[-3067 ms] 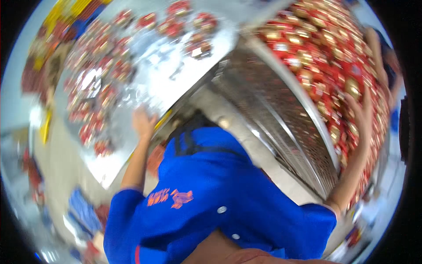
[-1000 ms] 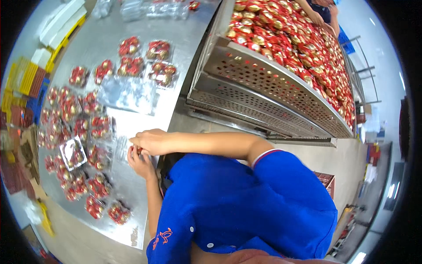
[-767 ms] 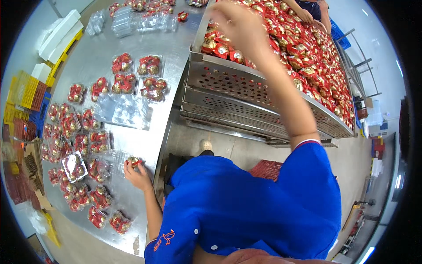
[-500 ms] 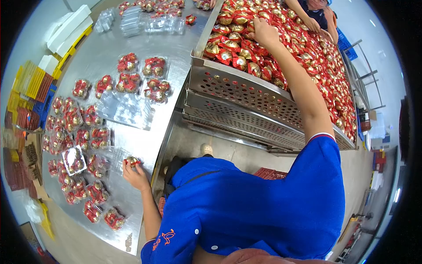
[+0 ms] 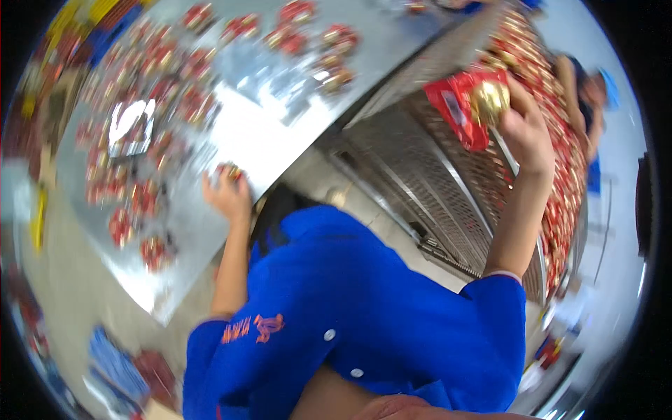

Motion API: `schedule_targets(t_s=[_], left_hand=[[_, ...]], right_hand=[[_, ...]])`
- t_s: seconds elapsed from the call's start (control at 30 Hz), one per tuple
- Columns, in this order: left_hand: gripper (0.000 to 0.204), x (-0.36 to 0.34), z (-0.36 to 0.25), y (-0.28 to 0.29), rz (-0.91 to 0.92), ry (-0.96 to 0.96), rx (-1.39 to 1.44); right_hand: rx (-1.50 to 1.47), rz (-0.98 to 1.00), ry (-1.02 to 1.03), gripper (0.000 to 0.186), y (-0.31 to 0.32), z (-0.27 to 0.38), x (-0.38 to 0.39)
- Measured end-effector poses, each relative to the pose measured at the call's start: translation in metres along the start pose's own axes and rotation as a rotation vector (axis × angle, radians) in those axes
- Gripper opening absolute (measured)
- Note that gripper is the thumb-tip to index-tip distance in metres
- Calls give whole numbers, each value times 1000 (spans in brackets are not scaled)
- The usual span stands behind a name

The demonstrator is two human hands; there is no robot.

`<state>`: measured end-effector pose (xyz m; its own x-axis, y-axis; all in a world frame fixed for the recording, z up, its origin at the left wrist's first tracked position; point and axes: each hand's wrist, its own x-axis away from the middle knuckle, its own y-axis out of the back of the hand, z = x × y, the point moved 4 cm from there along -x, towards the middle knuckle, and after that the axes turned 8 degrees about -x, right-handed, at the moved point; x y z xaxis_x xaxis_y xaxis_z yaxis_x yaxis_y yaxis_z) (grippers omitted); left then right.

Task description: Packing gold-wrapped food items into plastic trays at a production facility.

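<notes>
Grasped a red-and-gold wrapped ball [image 5: 488, 101] in the right hand [image 5: 528, 136], raised right of the worktop [image 5: 241, 126]. Curled the left hand [image 5: 227, 198] in a grip round a second ball [image 5: 229, 170], just inside the worktop's near edge. Saw filled clear boxes [image 5: 145, 198] on the worktop's left side.

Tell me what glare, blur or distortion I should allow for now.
Head view, centre: white glare washes out part of the metal table; head view, left: the red-and-gold packs are smeared, apparently by motion; head view, right: the wrapped piece in the right hand is comparatively sharp; head view, rim: corners black, the pile of wrapped pieces bowed by the fisheye.
</notes>
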<state>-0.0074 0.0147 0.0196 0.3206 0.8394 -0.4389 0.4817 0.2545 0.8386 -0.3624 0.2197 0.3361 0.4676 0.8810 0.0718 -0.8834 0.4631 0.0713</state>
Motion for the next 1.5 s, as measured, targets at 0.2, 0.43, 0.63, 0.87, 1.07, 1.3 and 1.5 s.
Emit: schedule_targets(t_s=[0.2,0.43,0.63,0.87,1.07,1.3,1.5], left_hand=[[36,-1,12,11,113,72,98],[33,6,32,21,169,80,192],[28,13,44,26,158,88,216],[23,7,44,24,171,28,204],[27,2,51,24,192,60,227],[30,-2,57,29,221,-45,252],[31,-2,70,29,349,-153,331]], right_hand=[[-359,306,-333,48,-195,-142,-69],[-120,532,-367,46,-336,-272,-133],[580,403,115,43,-352,-272,-127],[1220,508,267,21,-401,-252,-122],[1015,762,614,38,-381,-246,-129],[1101,835,865,44,-364,-249,-126],[1162,1013,603,41,-372,-255,-131]])
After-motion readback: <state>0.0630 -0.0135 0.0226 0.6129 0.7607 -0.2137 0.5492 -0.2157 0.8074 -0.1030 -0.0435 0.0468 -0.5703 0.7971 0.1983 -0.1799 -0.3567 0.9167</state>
